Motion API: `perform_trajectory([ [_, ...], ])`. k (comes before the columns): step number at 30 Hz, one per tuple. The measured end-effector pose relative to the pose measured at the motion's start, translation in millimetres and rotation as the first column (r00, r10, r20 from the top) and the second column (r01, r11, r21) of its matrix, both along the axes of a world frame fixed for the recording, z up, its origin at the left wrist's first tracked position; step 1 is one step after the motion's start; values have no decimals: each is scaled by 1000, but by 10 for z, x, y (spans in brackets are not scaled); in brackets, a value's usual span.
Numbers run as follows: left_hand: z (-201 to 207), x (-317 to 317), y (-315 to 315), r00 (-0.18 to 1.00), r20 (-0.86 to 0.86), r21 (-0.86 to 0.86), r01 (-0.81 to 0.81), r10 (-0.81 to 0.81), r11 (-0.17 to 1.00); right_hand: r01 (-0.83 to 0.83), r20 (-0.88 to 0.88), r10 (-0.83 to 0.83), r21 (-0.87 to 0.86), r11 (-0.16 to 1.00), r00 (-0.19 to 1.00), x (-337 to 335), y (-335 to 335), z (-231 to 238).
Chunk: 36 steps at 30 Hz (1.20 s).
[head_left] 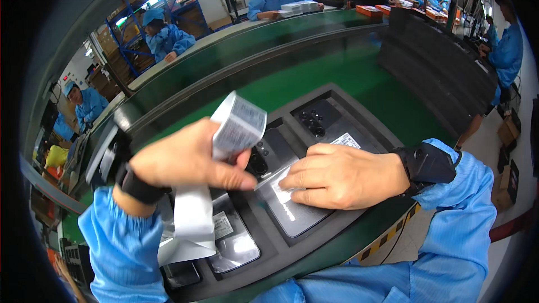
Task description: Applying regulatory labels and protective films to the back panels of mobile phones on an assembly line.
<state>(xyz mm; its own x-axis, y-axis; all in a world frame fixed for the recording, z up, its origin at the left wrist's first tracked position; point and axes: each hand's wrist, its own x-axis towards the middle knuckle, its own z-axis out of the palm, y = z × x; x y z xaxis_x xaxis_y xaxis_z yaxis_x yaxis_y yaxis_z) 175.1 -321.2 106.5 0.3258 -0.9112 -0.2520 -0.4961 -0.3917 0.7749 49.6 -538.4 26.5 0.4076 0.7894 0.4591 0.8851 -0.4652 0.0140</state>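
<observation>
My left hand (177, 154) is closed around a roll of white printed labels (241, 126), held above a dark foam tray (331, 235). From that hand a long pale strip of label backing (193, 216) trails down over the tray's left part. My right hand (351, 177) rests on a dark smartphone (300, 221) lying back up in the tray, its fingers laid on a white label (281, 188) there. Beyond it lies another phone (323, 118) with a camera cluster and a white label (346, 140). A wrapped phone (241, 247) with a label sits nearer, left of centre.
The tray stands on a green conveyor belt (353, 78). A stack of black trays (438, 67) rises at the right. Across the line, workers in blue (281, 0) sit at a bench. Cartons (508, 134) stand on the floor at the far right.
</observation>
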Motion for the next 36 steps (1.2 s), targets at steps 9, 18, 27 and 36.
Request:
perform_trajectory([
  [9, -430, -310, 271, 943, 263, -102, -184, 205, 978, 22, -38, -19, 59, 998, 999, 199, 106, -79],
  [18, -504, -80, 194, 942, -193, 3, -281, 276, 960, 162, 136, -156, -32, 986, 978, 272, 396, -36],
  [27, -603, -50, 198, 991, -13, -129, -131, 131, 983, 74, -82, -72, 31, 997, 994, 386, 412, -6],
  [36, -558, -104, 129, 985, 131, -118, -98, 114, 988, 54, -89, -45, 109, 993, 995, 221, 319, 396],
])
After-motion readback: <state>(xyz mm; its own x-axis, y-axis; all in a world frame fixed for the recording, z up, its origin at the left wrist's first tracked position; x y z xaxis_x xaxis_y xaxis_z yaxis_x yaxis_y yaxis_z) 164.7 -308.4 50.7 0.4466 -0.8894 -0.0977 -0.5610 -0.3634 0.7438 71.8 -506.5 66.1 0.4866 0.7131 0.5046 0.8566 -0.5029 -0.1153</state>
